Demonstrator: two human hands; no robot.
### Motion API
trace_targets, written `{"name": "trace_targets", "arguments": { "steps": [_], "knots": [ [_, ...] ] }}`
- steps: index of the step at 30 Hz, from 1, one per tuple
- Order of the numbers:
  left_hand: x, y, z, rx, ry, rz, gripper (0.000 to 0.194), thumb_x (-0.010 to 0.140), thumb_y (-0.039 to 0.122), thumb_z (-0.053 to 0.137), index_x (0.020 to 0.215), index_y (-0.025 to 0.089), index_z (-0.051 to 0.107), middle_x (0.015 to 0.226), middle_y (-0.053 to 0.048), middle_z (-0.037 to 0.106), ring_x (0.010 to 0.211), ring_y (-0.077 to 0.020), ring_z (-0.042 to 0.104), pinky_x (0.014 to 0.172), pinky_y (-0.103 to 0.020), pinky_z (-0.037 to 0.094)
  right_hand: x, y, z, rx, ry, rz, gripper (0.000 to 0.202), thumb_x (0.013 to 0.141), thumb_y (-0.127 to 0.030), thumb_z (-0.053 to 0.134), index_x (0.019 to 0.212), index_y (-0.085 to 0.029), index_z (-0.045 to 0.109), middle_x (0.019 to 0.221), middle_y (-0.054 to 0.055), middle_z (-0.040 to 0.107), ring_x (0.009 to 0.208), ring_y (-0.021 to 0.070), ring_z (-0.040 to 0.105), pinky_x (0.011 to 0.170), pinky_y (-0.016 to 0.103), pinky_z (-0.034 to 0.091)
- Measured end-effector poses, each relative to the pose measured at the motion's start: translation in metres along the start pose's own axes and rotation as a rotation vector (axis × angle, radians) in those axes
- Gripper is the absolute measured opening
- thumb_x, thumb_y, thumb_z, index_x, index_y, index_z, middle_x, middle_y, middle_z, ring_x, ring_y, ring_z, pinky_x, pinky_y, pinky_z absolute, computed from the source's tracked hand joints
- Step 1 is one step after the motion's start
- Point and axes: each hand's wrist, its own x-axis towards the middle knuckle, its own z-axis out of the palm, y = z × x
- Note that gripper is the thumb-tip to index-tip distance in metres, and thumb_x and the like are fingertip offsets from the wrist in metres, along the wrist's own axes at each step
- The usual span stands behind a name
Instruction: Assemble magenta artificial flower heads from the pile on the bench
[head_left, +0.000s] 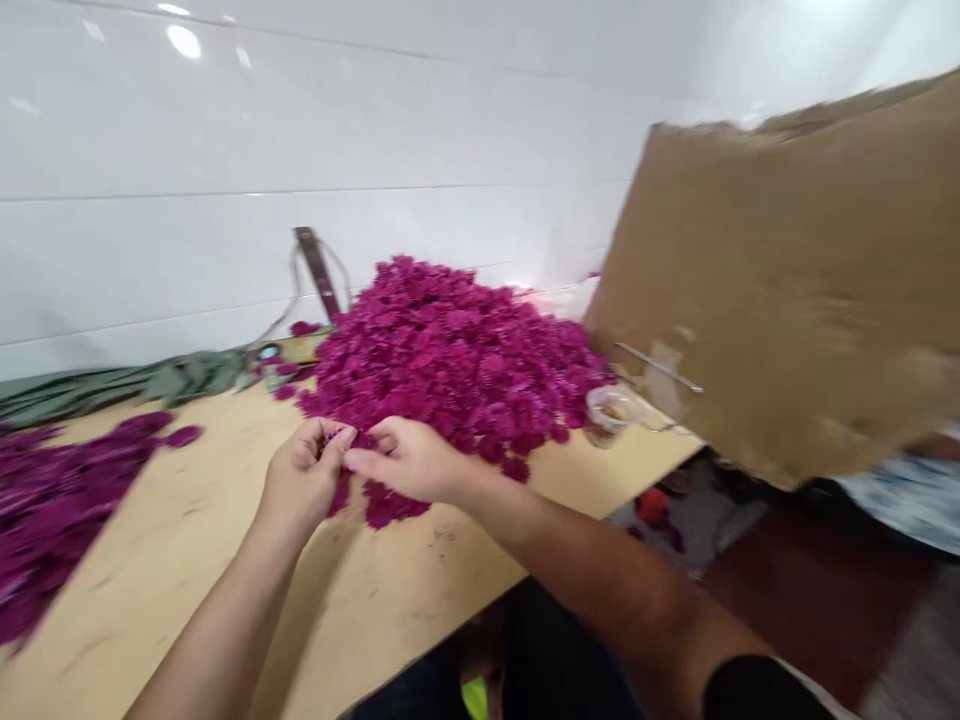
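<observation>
From the head camera, I am viewing a pale yellow wooden bench (217, 490) set against a glossy white tiled wall (465, 130). I am positioning the left hand (304, 475) and the right hand (409, 458) close together, near the front edge of a large mounded pile of magenta, frilly-edged flower-shaped pieces (450, 360). The fingers of both hands are pinching a small magenta piece (363, 440) between them, just above the bench; the fingertips are partly covering it, so I cannot tell its full outline. Several loose pieces from the pile's front edge are lying directly beneath and beside the hands.

To the left, a second, flatter spread of purple-magenta pieces (67, 510) is covering the bench side. Behind it, a bundle of dark green cloth-like strips (187, 378) is lying along the wall. A narrow dark brown bar (318, 275) is leaning beyond the pile's left side. To the right, a small round clear plastic tub (611, 408) is sitting beside the pile, and a large brown cardboard panel (787, 270) is standing tilted at the bench's right edge.
</observation>
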Motion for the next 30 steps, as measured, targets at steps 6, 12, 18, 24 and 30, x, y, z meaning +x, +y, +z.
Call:
{"name": "trace_targets", "arguments": {
  "steps": [6,12,18,24,30],
  "knots": [
    [-0.015,0.010,0.055,-0.209,-0.247,-0.052,0.046,0.042,0.053,0.070,0.072,0.020,0.060,0.066,0.001,0.060,0.067,-0.0161,0.054,0.062,-0.028,0.044,-0.020,0.010,-0.045,-0.170,0.135,0.015,0.007,0.076,-0.024,0.057,0.077,-0.017,0.058,0.064,-0.003,0.055,0.058,0.0091,0.049,0.055,0.021,0.039],
    [-0.020,-0.011,0.062,-0.096,-0.250,-0.067,0.047,0.045,0.055,0.064,0.077,0.022,0.064,0.071,-0.001,0.063,0.076,-0.0212,0.057,0.070,-0.032,0.047,-0.064,0.000,-0.137,-0.718,0.421,0.058,0.012,0.077,-0.023,0.056,0.080,-0.017,0.065,0.082,0.005,0.060,0.081,0.0158,0.051,0.079,0.030,0.038],
    [-0.022,-0.015,0.062,0.031,-0.371,0.066,0.036,0.047,0.057,0.060,0.060,0.024,0.066,0.069,-0.003,0.066,0.073,-0.0233,0.059,0.074,-0.033,0.047,-0.088,0.010,-0.208,-1.137,0.401,0.441,0.017,0.076,-0.028,0.054,0.078,-0.018,0.068,0.082,0.010,0.056,0.093,0.0249,0.046,0.083,0.038,0.033],
    [-0.023,-0.018,0.067,0.088,-0.411,0.129,0.034,0.050,0.058,0.059,0.058,0.025,0.066,0.068,-0.004,0.066,0.070,-0.0229,0.059,0.076,-0.035,0.047,-0.079,0.027,-0.209,-1.250,0.127,0.555,0.005,0.061,-0.018,0.065,0.060,-0.022,0.067,0.066,0.006,0.057,0.081,0.0214,0.048,0.072,0.031,0.035],
    [-0.020,-0.023,0.066,0.063,-0.402,0.106,0.033,0.051,0.056,0.060,0.060,0.025,0.067,0.069,-0.004,0.066,0.073,-0.0228,0.059,0.078,-0.035,0.047,-0.078,0.013,-0.220,-1.211,0.172,0.471,0.009,0.067,-0.013,0.059,0.063,-0.019,0.064,0.064,0.005,0.059,0.070,0.0175,0.050,0.071,0.030,0.035]
  ]
}}
